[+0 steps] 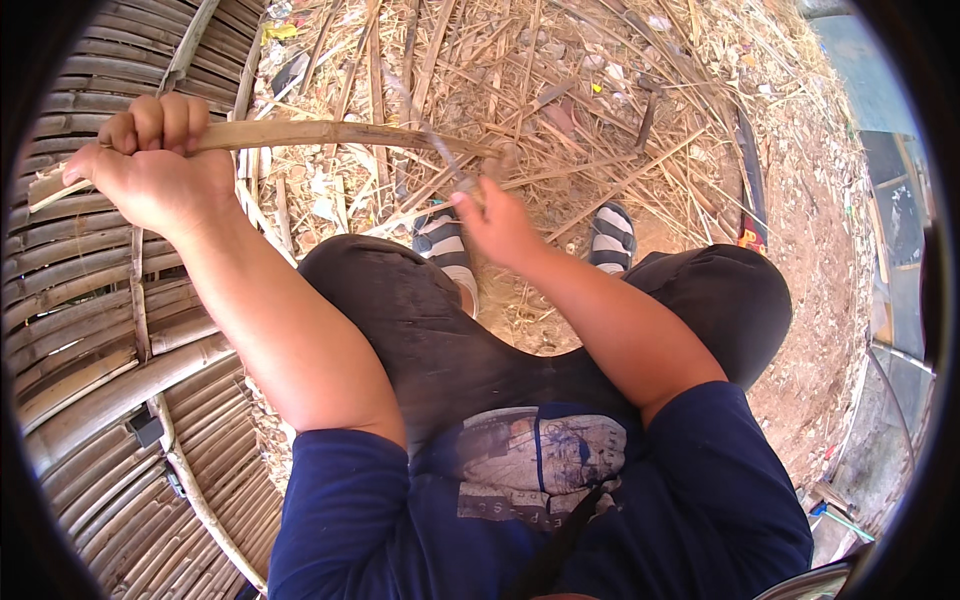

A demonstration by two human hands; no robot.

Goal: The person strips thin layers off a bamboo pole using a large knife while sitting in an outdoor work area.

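Above the seated person's knees, a long bamboo strip (300, 133) ran almost level across the scene, its long axis going left to right. Its left end poked out past the left hand (150, 165), and its right end pointed toward the right hand (497, 225). The left hand was raised at the far left, with its fingers curled tight around the strip in a closed fist. The right hand sat near the middle, with its fingers closed around the handle of a thin blade (425, 125), which angled up and to the left to meet the strip; the exact grip was blurred.

Below the hands lay dark trousers (420, 320) and, farther off, two striped sandals (612, 235). The ground was bare reddish dirt (800, 300), outdoors in bright sun, with a thick litter of bamboo scraps (560, 90) spread across the far side. At the left, a platform of bamboo slats (90, 350) curved along the frame's edge. The person wore a navy shirt (680, 500).
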